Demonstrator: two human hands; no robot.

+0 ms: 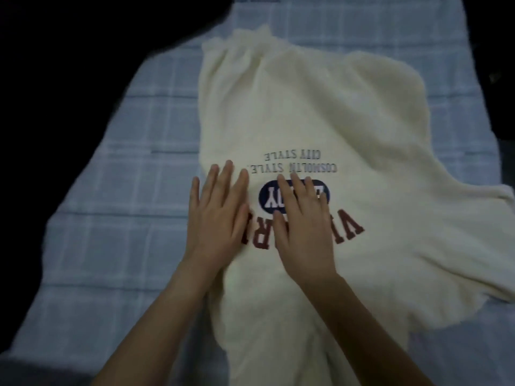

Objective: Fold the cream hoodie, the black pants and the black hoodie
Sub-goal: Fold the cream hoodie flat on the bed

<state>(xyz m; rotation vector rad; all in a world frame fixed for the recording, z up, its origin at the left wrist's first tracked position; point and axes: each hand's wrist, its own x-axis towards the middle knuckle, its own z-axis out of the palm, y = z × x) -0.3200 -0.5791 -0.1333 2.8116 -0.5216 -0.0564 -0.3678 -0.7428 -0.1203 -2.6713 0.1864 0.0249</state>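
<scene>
The cream hoodie [320,115] lies spread on a light blue checked sheet [117,162], print side up, its dark red and navy lettering upside down to me. Its left side looks folded inward along a straight edge, and its right side spreads wide towards the right. My left hand [218,210] rests flat on the hoodie's left part, fingers spread, covering part of the lettering. Beside it, my right hand [302,221] presses flat on the navy oval of the print. Neither hand grips the cloth. Black cloth [55,65] fills the upper left; I cannot tell which black garment it is.
More dark shapes [490,65] lie along the right edge of the sheet. Bare sheet shows to the left of the hoodie and at the far end above it.
</scene>
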